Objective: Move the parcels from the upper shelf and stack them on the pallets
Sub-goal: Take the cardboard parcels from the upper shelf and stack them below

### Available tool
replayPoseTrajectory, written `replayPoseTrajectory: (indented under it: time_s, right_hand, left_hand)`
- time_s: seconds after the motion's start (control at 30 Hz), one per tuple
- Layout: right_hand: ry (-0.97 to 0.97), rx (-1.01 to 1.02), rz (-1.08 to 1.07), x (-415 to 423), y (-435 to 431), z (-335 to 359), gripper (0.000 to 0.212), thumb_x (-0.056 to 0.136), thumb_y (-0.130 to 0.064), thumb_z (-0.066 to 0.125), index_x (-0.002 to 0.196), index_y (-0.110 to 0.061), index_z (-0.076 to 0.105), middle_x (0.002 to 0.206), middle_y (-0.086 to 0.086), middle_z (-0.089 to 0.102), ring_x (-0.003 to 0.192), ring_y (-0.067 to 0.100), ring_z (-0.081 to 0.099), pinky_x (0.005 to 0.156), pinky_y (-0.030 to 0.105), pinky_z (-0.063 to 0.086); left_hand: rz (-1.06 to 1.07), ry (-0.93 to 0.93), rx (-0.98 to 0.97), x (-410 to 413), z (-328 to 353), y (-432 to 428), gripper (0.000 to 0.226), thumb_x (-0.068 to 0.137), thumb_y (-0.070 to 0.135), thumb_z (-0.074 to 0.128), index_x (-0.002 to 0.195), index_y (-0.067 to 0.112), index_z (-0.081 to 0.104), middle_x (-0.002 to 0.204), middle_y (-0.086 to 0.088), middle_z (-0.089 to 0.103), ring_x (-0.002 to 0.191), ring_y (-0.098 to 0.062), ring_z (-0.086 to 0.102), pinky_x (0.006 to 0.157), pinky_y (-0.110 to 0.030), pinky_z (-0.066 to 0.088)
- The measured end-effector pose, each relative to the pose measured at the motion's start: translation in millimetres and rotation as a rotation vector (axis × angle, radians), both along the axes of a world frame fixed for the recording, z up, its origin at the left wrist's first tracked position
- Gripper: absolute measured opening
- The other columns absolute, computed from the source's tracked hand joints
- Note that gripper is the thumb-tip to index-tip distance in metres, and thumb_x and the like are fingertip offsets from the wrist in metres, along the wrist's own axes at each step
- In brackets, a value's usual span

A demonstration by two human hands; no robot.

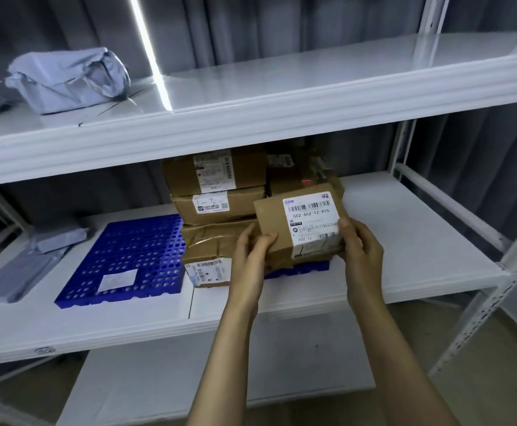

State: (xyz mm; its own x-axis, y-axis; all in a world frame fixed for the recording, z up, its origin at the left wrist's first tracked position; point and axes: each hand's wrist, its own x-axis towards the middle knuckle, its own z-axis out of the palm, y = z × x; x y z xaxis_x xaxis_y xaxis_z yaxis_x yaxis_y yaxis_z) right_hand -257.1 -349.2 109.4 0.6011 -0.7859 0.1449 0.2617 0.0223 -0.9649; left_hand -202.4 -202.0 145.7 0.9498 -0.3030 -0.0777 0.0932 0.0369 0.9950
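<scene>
Both your bare forearms reach forward from the bottom of the view, drawing slightly closer toward the wrists. Your left hand (251,253) grips the left side of the parcel (277,222), with the thumb laid on its near face and the fingers (245,238) wrapped round its edge. Your right hand (362,250) holds the right side, thumb pressed on the near face. Both wrists look straight, with the backs of your hands toward you.

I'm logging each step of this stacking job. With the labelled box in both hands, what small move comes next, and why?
Likely lower the box beside the stacked parcels and release. The left hand and right hand grip its sides, and it hangs tilted over the right blue pallet, close to that pile.
</scene>
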Motion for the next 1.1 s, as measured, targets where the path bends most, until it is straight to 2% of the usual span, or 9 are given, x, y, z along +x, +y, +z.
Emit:
replayPoseTrajectory:
  time_s: [0.1,0.23,0.43,0.6,0.73,0.8,0.93,1.03,1.1]
  right_hand:
    - [-0.007,0.021,-0.057,11,-25,10,0.036,0.09,-0.047,0.058,0.104,-0.014,0.064,0.106,-0.001,0.068,0.099,0.013,0.065,0.081,0.034,0.058]
    - [-0.009,-0.019,-0.051,24,-51,23,0.034,0.092,-0.047,0.056,0.1,-0.015,0.063,0.102,-0.001,0.069,0.094,0.01,0.066,0.078,0.031,0.057]
    - [0.041,-0.08,0.079,31,-84,33,0.026,0.091,-0.043,0.06,0.101,-0.02,0.068,0.101,-0.007,0.07,0.094,0.006,0.065,0.074,0.024,0.051]
    - [0.007,-0.066,0.064,40,-98,37,0.022,0.09,-0.038,0.063,0.099,-0.017,0.067,0.101,-0.003,0.072,0.091,0.006,0.068,0.075,0.023,0.054]
    - [0.005,-0.056,0.035,51,-103,47,0.021,0.09,-0.036,0.064,0.097,-0.016,0.065,0.092,-0.007,0.07,0.074,-0.007,0.065,0.061,0.009,0.047]
    - [0.012,-0.067,0.014,57,-106,53,0.025,0.089,-0.038,0.064,0.096,-0.014,0.064,0.09,-0.006,0.069,0.073,-0.006,0.064,0.058,0.007,0.045]
    - [0.087,-0.121,-0.003,72,-109,58,0.025,0.087,-0.044,0.065,0.084,-0.02,0.061,0.086,-0.004,0.067,0.082,0.01,0.063,0.065,0.019,0.047]
    - [0.131,-0.149,-0.011,83,-109,59,0.024,0.084,-0.046,0.067,0.075,-0.027,0.056,0.084,-0.002,0.067,0.086,0.018,0.065,0.076,0.035,0.053]
    - [0.162,-0.15,-0.009,88,-108,59,0.025,0.085,-0.046,0.065,0.079,-0.023,0.058,0.083,-0.002,0.065,0.083,0.017,0.064,0.078,0.036,0.052]
  left_hand:
    - [-0.039,-0.01,-0.005,5,5,-18,0.054,0.089,0.036,0.061,0.14,0.031,0.042,0.128,0.0,0.058,0.111,-0.02,0.06,0.073,-0.029,0.057]
    - [0.024,-0.034,-0.012,9,8,-46,0.059,0.08,0.042,0.067,0.134,0.028,0.047,0.125,-0.001,0.061,0.112,-0.022,0.061,0.098,-0.045,0.05]
    - [0.09,-0.145,-0.016,21,21,-79,0.06,0.081,0.046,0.065,0.133,0.022,0.052,0.123,-0.001,0.064,0.111,-0.019,0.062,0.1,-0.046,0.049]
    - [0.203,-0.339,0.108,36,33,-106,0.04,0.093,0.043,0.053,0.116,0.012,0.064,0.112,-0.006,0.067,0.108,-0.02,0.06,0.101,-0.041,0.045]
    - [0.247,-0.548,0.254,49,41,-119,0.034,0.103,0.03,0.039,0.087,0.007,0.059,0.075,-0.008,0.061,0.089,-0.035,0.059,0.069,-0.034,0.037]
    - [0.243,-0.598,0.293,57,45,-123,0.036,0.104,0.028,0.037,0.087,0.005,0.059,0.08,-0.018,0.063,0.09,-0.04,0.058,0.066,-0.034,0.033]
    - [0.226,-0.608,0.324,66,47,-126,0.035,0.104,0.025,0.036,0.121,0.001,0.056,0.108,-0.016,0.063,0.106,-0.03,0.056,0.071,-0.024,0.03]
    - [0.284,-0.561,0.346,73,45,-127,0.031,0.103,0.022,0.04,0.114,-0.004,0.054,0.101,-0.017,0.061,0.099,-0.034,0.057,0.065,-0.02,0.029]
    - [0.326,-0.562,0.363,77,45,-127,0.032,0.102,0.021,0.042,0.106,-0.008,0.058,0.101,-0.023,0.063,0.094,-0.036,0.058,0.062,-0.018,0.027]
